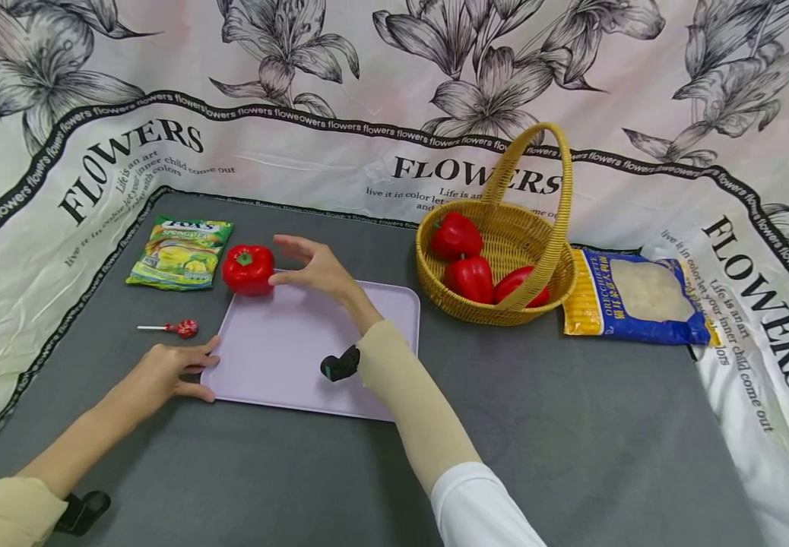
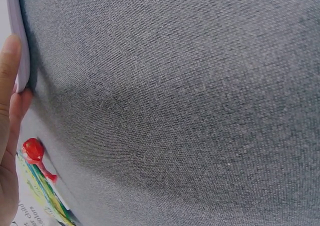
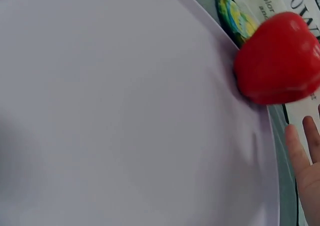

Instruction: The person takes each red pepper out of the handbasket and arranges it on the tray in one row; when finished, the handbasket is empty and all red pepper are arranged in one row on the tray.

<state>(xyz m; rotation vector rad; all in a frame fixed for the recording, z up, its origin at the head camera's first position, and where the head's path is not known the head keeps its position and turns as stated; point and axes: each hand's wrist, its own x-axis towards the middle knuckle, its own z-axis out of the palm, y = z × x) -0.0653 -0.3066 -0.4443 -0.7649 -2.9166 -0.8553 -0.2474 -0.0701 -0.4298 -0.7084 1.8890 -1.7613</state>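
Observation:
A red bell pepper (image 1: pixel 248 270) with a green stem stands at the far left corner of a pale lilac tray (image 1: pixel 285 342). Beside it, my right hand (image 1: pixel 319 267) is spread, thumb toward the pepper; whether the thumb touches it I cannot tell. The right wrist view shows the pepper (image 3: pixel 278 59) over the tray rim, apart from the visible fingers (image 3: pixel 298 148). At the tray's near left corner, my left hand (image 1: pixel 172 372) touches the rim with extended fingers and thumb. A red wrapped lollipop (image 1: pixel 185 328) lies just beyond that hand.
A green-yellow candy bag (image 1: pixel 181 254) lies left of the pepper. To the tray's right stands a handled yellow basket (image 1: pixel 514 243) with 3 red peppers inside. A blue-yellow orecchiette bag (image 1: pixel 647 292) lies beside it. Floral cloth (image 1: pixel 340 152) hangs behind the grey table (image 1: pixel 572 441).

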